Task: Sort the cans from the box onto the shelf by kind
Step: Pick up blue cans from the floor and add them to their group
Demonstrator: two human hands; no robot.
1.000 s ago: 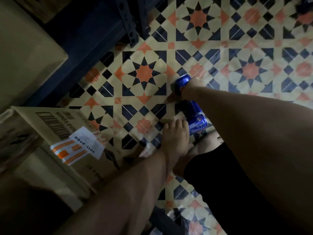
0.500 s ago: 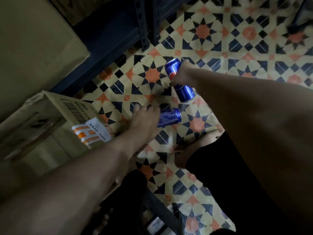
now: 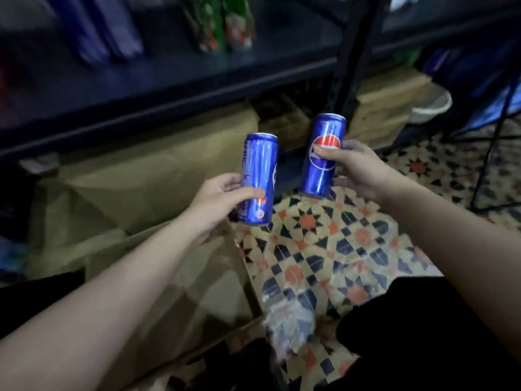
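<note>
Two slim blue cans are held up off the floor, one per hand, both roughly upright and apart from each other. The left can (image 3: 258, 179) sits in the left hand (image 3: 218, 197), with the thumb laid across the lower front of the can and the fingers curled round its far side, so the hand is closed firmly around the lower half of the body. The right can (image 3: 322, 155), tilted slightly with its top leaning to the right, sits in the right hand (image 3: 356, 172); the thumb presses on the round red, white and blue logo and the fingers wrap behind, so this hand is likewise clamped on its can. Both cans are in front of the dark metal shelf (image 3: 169, 83), below the level of its board and above the patterned floor tiles (image 3: 324, 249). On that shelf board stand further items, heavily blurred: at least two blue ones (image 3: 104, 32) to the left and two green ones (image 3: 218, 24) near the middle; their exact count cannot be determined. One open cardboard box (image 3: 183, 277) lies under the left forearm, and more brown cartons (image 3: 386, 105) are stacked beneath the shelf behind the cans. One piece of crumpled clear plastic (image 3: 290, 325) lies on the tiles beside the box.
</note>
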